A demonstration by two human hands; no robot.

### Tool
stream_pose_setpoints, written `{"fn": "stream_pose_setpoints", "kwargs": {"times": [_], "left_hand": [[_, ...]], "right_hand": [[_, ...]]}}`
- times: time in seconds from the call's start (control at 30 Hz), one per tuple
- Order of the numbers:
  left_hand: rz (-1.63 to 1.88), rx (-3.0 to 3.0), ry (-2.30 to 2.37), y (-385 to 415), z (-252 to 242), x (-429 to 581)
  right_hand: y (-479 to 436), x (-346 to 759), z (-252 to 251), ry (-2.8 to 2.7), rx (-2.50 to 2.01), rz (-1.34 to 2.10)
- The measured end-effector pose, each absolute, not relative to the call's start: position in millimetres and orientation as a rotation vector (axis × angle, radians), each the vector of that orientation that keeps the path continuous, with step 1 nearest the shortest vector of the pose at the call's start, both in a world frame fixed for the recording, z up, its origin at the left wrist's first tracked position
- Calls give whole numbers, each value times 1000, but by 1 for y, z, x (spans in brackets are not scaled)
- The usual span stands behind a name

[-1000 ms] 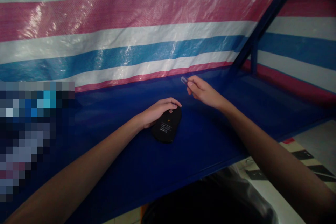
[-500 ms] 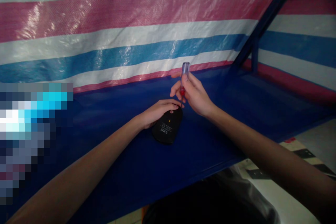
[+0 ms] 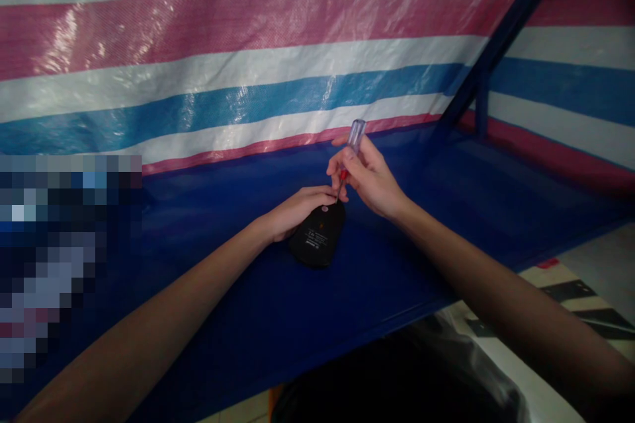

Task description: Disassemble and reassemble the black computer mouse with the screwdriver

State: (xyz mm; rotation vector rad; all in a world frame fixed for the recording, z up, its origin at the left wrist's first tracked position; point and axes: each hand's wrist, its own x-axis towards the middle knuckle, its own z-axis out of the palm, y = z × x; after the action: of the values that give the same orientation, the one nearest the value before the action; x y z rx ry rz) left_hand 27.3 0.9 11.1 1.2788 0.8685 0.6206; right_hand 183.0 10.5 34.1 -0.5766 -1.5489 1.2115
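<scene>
A black computer mouse (image 3: 319,238) lies underside up on the blue table cover (image 3: 238,330), with small printed text and a round spot near its far end. My left hand (image 3: 302,208) is closed around its far left side, the thumb resting near the top edge. In my right hand (image 3: 370,175) is a screwdriver (image 3: 356,135) with a clear handle, red collar and thin shaft. The handle leans to the right, and the tip meets the far end of the mouse beside my left fingertips. Whether it sits in a screw is too small to tell.
Striped plastic sheeting (image 3: 258,20) hangs behind the table. A dark blue frame post (image 3: 496,53) slants at the right. On the left, a blurred-out patch (image 3: 64,264) hides part of the view. A black bag-like shape (image 3: 397,377) is below the front edge.
The screwdriver has tilted, its handle going right and its tip moving left along the mouse's far end. The mouse has turned slightly, its near end shifting a little right and upward.
</scene>
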Motion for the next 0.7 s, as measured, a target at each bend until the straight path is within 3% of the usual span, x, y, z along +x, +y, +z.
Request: {"fn": "stream_pose_setpoints", "kwargs": {"times": [0.7], "left_hand": [[636,1239,837,2,8,26]], "right_hand": [[13,189,42,-1649,-699,1220]]}}
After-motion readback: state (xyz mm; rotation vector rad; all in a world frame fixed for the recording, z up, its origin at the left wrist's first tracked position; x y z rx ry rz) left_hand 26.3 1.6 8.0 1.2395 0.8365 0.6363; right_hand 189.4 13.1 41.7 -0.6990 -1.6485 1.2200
